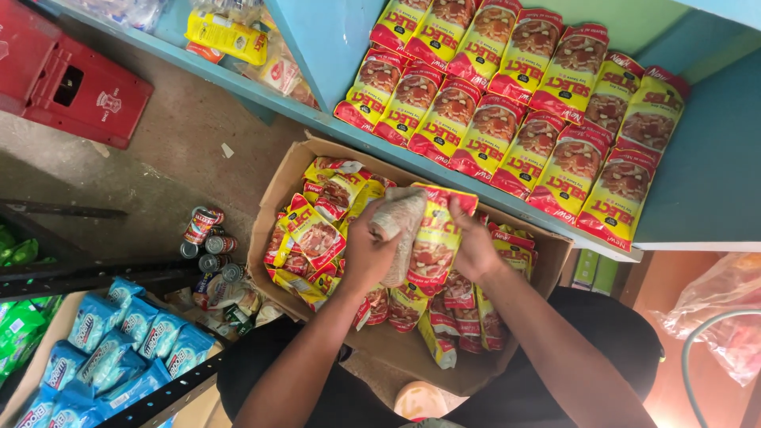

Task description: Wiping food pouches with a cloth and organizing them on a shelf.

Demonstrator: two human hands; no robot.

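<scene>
The left hand is closed around a grey cloth, bunched and pressed against a yellow and red packet that stands upright just above the open cardboard box. The right hand grips the same packet from its right side, fingers folded over the edge. Cloth and packet touch, held between the two hands over the middle of the box.

Below them the box holds a loose heap of matching packets, most lying at angles, thickest at the left and thinning toward the near right corner. Beyond the box, on the far blue shelf, more of these packets lie in overlapping rows. To the left of the box several small tins stand on the concrete floor, and a red plastic crate lies at the far left. At the near left, blue sachets fill another box.
</scene>
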